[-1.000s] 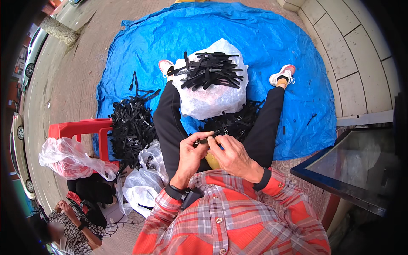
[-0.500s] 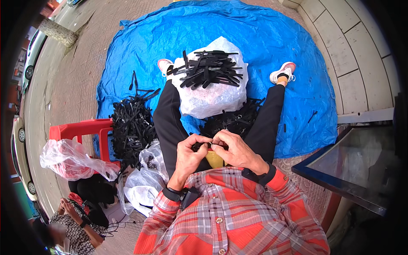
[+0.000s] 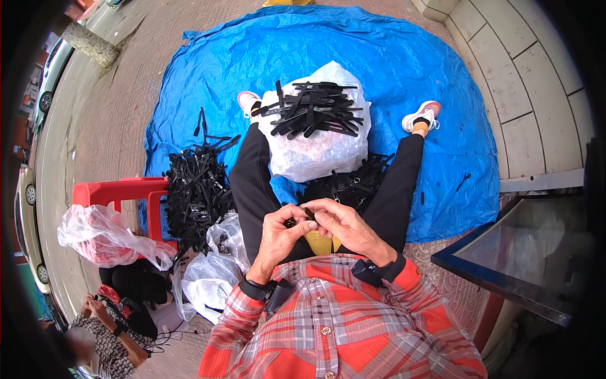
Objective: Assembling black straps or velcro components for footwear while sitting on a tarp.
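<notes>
In the head view, both hands are seen brought together in front of the body, above the lap. The left hand (image 3: 282,234) is curled, its fingertips pinched on a small black part (image 3: 307,216), and the right hand (image 3: 343,224) is closed over the same part from the other side, so that most of it is hidden by the fingers. A dark band is worn on each wrist.

Just beyond the hands, between the spread legs, a heap of black pieces (image 3: 348,184) is seen on the ground, and behind it a white plastic sack (image 3: 319,148) stands with a bundle of black strips (image 3: 314,108) laid across its top. To the person's left, a larger pile of black strips (image 3: 197,189) is heaped beside a red plastic stool (image 3: 120,192). Clear plastic bags (image 3: 211,268) are crumpled near the left elbow, and another bag (image 3: 104,237) is draped by the stool. Another person's hands (image 3: 95,307) are seen at the lower left.

Everything is laid on a blue tarpaulin (image 3: 404,69) spread over brick paving (image 3: 120,107). Pale stone slabs (image 3: 524,82) are seen to the right, a dark framed glass panel (image 3: 530,249) at the lower right, and parked cars at the left rim.
</notes>
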Motion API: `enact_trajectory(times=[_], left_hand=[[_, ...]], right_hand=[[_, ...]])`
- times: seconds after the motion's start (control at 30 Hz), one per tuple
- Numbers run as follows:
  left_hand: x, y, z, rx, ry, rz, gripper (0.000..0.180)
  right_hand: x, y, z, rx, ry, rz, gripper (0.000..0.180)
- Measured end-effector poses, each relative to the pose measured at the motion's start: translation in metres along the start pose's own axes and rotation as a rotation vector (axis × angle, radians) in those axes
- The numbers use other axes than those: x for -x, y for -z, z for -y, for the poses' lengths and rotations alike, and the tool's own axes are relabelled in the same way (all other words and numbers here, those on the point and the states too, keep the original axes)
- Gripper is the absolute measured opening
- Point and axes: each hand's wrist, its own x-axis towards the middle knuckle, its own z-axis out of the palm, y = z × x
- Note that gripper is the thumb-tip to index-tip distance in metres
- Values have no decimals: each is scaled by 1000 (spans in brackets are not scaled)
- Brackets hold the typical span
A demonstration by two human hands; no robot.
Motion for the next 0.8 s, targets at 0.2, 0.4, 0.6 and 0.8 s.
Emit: enact_trajectory(times=[0.2,0.4,0.6,0.8], left_hand=[[-1,-7,2,104,65,-25,17],[-1,-12,5,82,4,-43,18],[-1,-16,5,92,-10,-36,18],[-2,-15,-1,30,3,-18,17]], right_hand=[[-2,5,-14,-356,-161,-36,20],[-1,14,-19,-461,-188,-43,12],[1,15,-16,-485,-151,-81,19],[3,18,-15,-408,-174,-54,25]])
